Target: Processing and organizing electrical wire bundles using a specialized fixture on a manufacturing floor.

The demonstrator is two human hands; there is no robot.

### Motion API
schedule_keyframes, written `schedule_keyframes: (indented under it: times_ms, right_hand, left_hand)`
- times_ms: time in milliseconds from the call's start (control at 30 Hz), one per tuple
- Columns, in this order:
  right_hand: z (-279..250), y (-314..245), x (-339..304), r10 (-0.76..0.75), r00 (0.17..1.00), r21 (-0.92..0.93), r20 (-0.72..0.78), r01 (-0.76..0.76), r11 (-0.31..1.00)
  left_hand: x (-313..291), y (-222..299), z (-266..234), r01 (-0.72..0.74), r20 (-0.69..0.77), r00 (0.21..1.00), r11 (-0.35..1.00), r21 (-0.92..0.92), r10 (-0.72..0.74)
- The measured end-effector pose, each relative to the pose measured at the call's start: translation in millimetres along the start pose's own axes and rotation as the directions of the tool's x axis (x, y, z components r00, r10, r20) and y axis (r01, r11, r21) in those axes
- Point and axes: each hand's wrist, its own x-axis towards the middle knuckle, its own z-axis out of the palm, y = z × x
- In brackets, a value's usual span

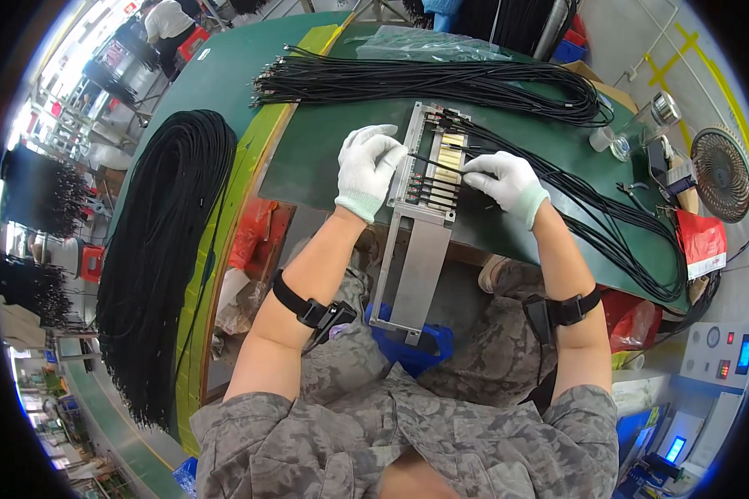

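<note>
A metal fixture with a row of slots lies at the table's near edge, its long frame reaching out toward my lap. Several black cable ends rest side by side in its slots, along a pale yellow strip. My left hand, in a white glove, is at the fixture's left side, thumb and fingers pinched on the tip of a black cable. That cable crosses over the fixture to my right hand, also gloved, whose fingertips pinch it on the right side. More black cables trail from the fixture to the right.
A thick bundle of black cables lies across the far table, beside clear plastic film. Another large bundle hangs at the left. Glass jar, pliers, a fan and a red packet stand or lie at the right.
</note>
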Motion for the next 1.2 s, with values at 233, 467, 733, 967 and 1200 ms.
schedule_keyframes:
  times_ms: [233,467,733,967,1200]
  right_hand:
    - [-4.6,5.2,1.7,-0.130,0.989,-0.268,-0.073,0.106,0.957]
    - [-4.1,5.1,2.1,-0.148,0.986,-0.370,-0.077,0.110,0.923]
    - [-6.1,3.8,0.8,-0.129,0.991,-0.391,-0.040,0.104,0.914]
    - [-7.7,1.7,0.6,-0.124,0.992,-0.383,-0.033,0.102,0.918]
    - [-3.9,-5.6,-0.2,-0.156,0.986,-0.318,-0.065,0.128,0.940]
  left_hand:
    - [-5.8,-6.8,6.8,0.141,0.069,0.987,0.989,0.052,-0.144]
    - [-6.3,-11.1,6.6,0.205,0.138,0.966,0.973,0.106,-0.218]
    - [-7.5,-13.4,8.0,0.206,0.132,0.967,0.973,0.105,-0.219]
    - [-7.6,-12.6,7.7,0.197,0.123,0.969,0.971,0.133,-0.214]
    - [-8.9,6.8,14.8,0.057,0.202,0.977,0.996,0.070,-0.070]
